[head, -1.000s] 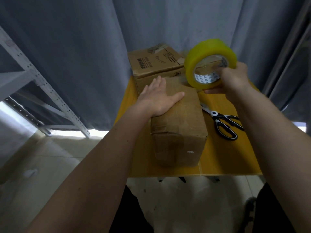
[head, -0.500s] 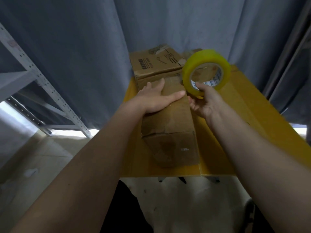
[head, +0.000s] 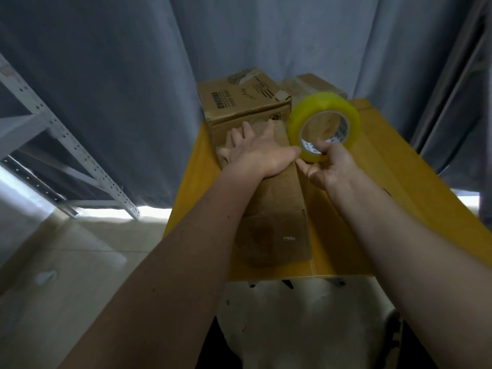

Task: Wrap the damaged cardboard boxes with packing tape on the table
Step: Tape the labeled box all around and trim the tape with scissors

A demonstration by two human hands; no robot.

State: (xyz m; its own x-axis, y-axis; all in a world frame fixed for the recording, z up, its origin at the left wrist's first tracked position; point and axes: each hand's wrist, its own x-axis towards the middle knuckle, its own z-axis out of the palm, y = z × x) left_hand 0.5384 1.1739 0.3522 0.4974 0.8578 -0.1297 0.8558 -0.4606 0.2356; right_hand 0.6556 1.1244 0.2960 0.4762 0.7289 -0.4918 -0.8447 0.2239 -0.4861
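A plain brown cardboard box [head: 277, 206] lies lengthwise on the yellow table [head: 399, 166], its near end worn and creased. My left hand [head: 259, 153] presses flat on the box's top with fingers spread. My right hand [head: 328, 163] grips a yellow roll of packing tape [head: 323, 123] by its lower rim, fingers through the core, just right of the box's top edge and touching my left thumb. A second box [head: 245, 102] with printed labels stands behind it.
A third box [head: 316, 82] peeks out at the far end of the table. Grey curtains [head: 119, 89] hang behind and to both sides. A metal shelf frame [head: 53, 145] stands at the left. Tiled floor lies below the table's near edge.
The tape roll came down from above the box to its right top edge, against my left thumb. The view shifted left, and the scissors on the table went out of sight.
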